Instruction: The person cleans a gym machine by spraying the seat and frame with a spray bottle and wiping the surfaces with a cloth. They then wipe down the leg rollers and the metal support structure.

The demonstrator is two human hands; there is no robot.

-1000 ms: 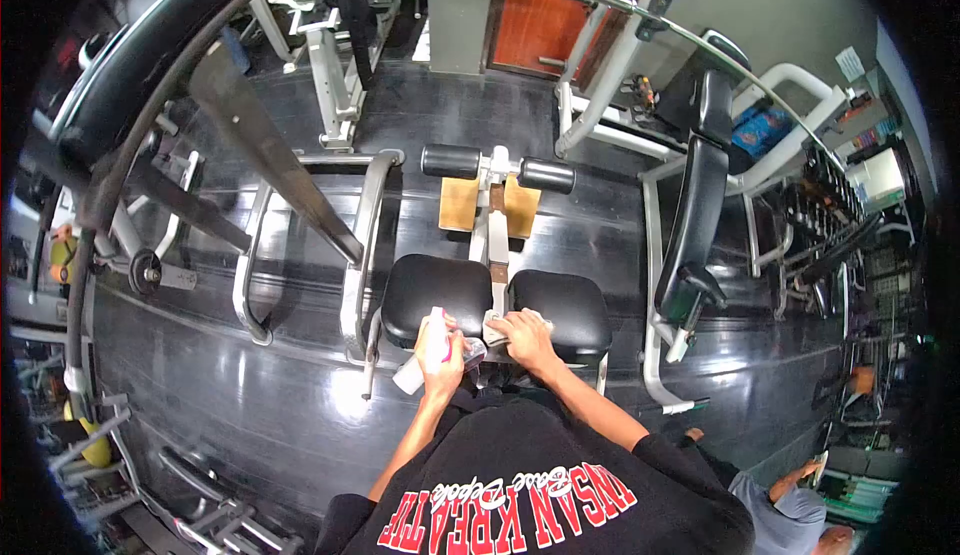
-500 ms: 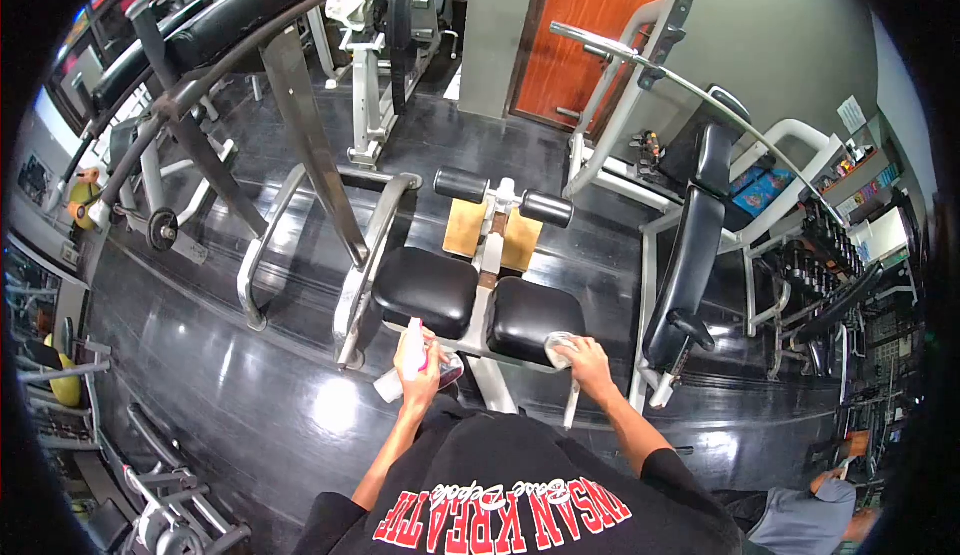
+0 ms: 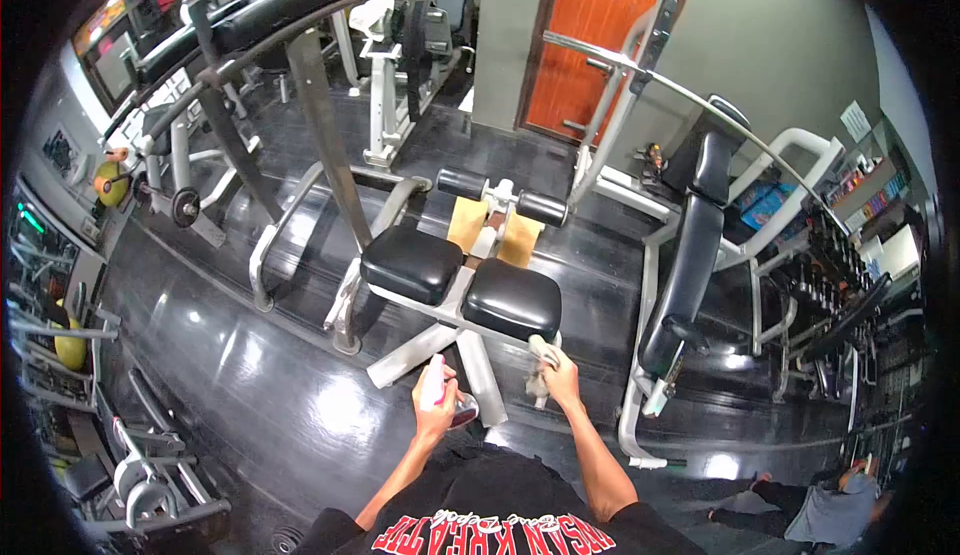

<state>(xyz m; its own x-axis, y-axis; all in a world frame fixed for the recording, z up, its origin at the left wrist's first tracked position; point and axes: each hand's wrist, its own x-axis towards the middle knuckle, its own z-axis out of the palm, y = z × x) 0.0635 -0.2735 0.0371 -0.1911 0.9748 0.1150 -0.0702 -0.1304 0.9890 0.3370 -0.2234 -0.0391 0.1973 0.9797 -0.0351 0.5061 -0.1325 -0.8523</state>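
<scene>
My left hand (image 3: 438, 413) is closed around a spray bottle with a white and pink top (image 3: 433, 380), held in front of my torso. Part of its dark body shows below the fingers. In my right hand (image 3: 562, 379) is a bunched pale cloth (image 3: 541, 353), touching the near right corner of the right black seat pad (image 3: 513, 298) and hanging down beside it. A second black seat pad (image 3: 412, 263) sits to the left on the same light metal frame (image 3: 484, 380). Behind the pads are two black foam rollers (image 3: 542, 208).
On the left rises a machine with a slanted steel post (image 3: 325, 125). To the right stands a padded bench (image 3: 692, 275) under a barbell (image 3: 690, 100). An orange door (image 3: 590, 45) is at the back. Another person (image 3: 835, 510) is on the floor at lower right.
My right hand and cloth have moved left and slightly down along the seat's edge; the cloth now hangs. My left hand has shifted right and down with the bottle. The view has shifted.
</scene>
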